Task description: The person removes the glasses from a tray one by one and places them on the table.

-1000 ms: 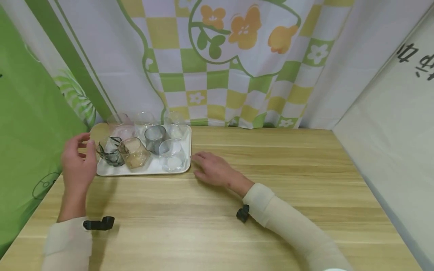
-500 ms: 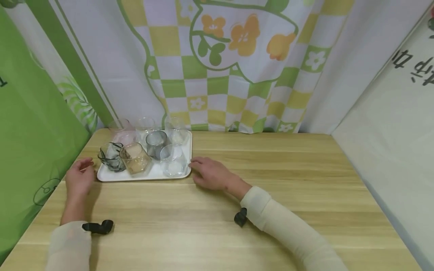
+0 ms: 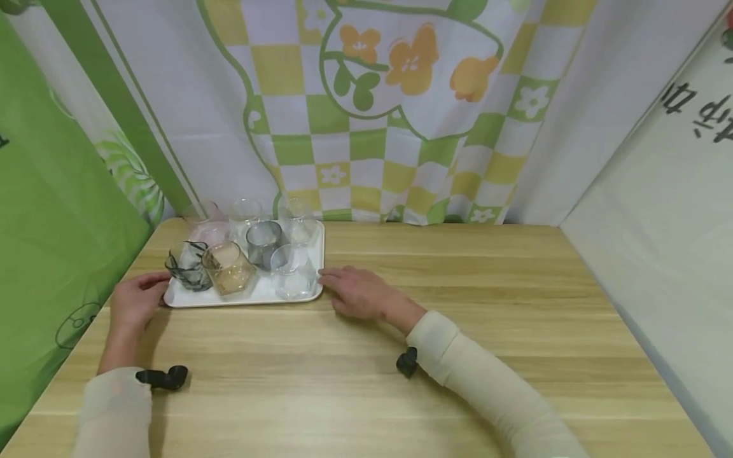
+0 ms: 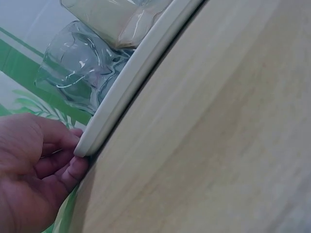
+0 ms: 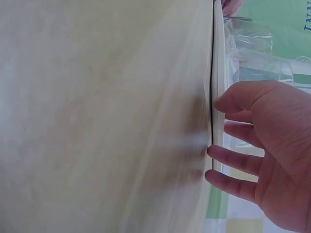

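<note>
Left grip (image 3: 137,300) pinches tray (image 3: 261,294) by its near corner; right grip (image 3: 359,294) loosely spread against opposite end. Tray sits between them on desk (image 3: 366,394). Probably stiff; glasses (image 3: 231,273) fragile, may slide. Hold both ends.

From the head I look forward-down, tray (image 3: 265,291) toward 9 o'clock; both wrist views sit close, sharing that tray.
</note>
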The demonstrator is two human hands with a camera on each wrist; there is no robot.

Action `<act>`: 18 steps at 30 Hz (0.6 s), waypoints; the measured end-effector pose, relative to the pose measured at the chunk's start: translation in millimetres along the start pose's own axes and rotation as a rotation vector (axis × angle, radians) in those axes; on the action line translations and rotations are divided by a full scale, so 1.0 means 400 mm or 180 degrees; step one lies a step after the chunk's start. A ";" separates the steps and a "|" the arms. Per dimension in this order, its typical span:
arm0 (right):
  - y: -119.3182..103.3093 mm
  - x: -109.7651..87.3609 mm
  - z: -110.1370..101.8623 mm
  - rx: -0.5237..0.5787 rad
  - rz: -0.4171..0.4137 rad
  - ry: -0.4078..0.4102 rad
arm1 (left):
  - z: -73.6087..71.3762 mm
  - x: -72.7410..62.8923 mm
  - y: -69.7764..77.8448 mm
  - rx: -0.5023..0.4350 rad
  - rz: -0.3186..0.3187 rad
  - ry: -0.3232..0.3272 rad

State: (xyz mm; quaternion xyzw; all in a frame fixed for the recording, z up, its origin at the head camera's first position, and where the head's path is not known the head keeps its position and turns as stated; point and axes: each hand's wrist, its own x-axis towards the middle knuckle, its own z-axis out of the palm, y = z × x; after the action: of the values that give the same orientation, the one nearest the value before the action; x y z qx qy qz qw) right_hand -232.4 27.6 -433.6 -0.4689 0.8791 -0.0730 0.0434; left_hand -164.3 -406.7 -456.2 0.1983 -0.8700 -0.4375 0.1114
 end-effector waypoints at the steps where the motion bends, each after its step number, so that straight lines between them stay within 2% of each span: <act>1: 0.001 0.000 -0.002 -0.0014 0.0011 -0.0030 | -0.001 0.000 0.000 -0.0048 -0.0008 -0.0018; 9: -0.007 -0.010 -0.020 -0.0142 -0.0045 -0.0143 | -0.005 -0.005 0.005 -0.0211 -0.0038 -0.0095; 12: -0.006 -0.010 -0.024 -0.0081 -0.0141 -0.0084 | -0.007 -0.002 0.002 -0.0237 -0.0002 -0.0099; 18: -0.004 -0.020 -0.023 0.0193 -0.0330 0.0108 | 0.000 0.003 -0.010 -0.0286 0.0030 -0.0230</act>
State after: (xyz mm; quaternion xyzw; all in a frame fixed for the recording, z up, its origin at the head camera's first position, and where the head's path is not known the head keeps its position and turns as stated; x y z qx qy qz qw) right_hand -227.8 34.1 -424.2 -0.5111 0.8516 -0.1097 0.0387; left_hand -164.5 -409.4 -459.3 0.1731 -0.8538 -0.4825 0.0907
